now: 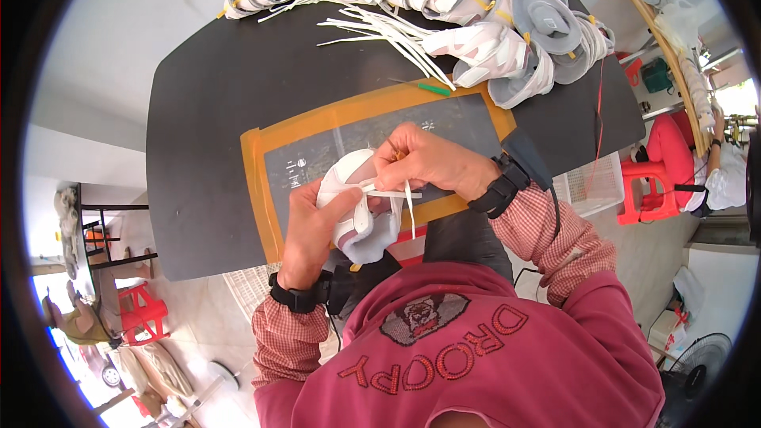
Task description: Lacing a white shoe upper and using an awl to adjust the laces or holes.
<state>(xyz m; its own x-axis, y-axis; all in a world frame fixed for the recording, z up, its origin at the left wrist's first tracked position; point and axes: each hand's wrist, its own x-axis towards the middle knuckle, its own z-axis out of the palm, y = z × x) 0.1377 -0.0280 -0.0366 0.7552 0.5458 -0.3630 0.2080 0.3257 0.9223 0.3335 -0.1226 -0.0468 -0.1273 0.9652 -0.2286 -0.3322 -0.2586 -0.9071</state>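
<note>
Tabletop (206, 127) partly backs the shoe (374, 239) between left grip (309, 223) and right grip (432, 160).

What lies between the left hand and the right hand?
The shoe upper and its white lace lie between the left hand and the right hand, in the head view.

Centre: shoe upper (361, 222) white, dusty pink, grey; lace (411, 218) white | surface (206, 111) black | mat (309, 158) dark grey, border (261, 198) orange-brown | top: piled uppers (479, 51) white, mauve, grey; loose laces (396, 36) white | lower centre: sweatshirt (507, 380) magenta, sleeve covers (555, 246) red-and-white checked | lower left: stool (143, 313) red
</note>
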